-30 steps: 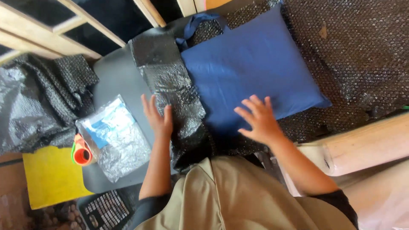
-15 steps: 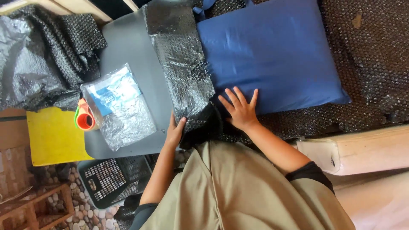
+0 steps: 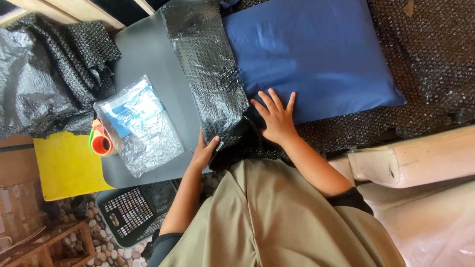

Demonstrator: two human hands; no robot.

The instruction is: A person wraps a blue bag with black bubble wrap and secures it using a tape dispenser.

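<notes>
Cushion (image 3: 316, 54): plain deep blue. Bubble wrap (image 3: 210, 79): glossy black, dotted all over with small round bubbles. Bench (image 3: 148, 64): flat grey. Pouch (image 3: 141, 126): crinkled silver foil with a blue and white label. Tape roll (image 3: 101, 143): orange with a green edge. Board (image 3: 67, 165): bright yellow. Basket (image 3: 131, 210): black, grid of pale holes. Apron (image 3: 277, 222): khaki.

Single head cam, worn by the person, looks steeply down over own chest onto the grey bench (image 3: 148, 59). Close range, arms enter from btm of frame. Facing fwd/down: blue cushion (image 3: 316, 54) fills top-centre, black bubble wrap (image 3: 208, 79) mid, pebble floor and black crate (image 3: 128, 212) at btm-left. No 2nd view, so no overlap.
</notes>
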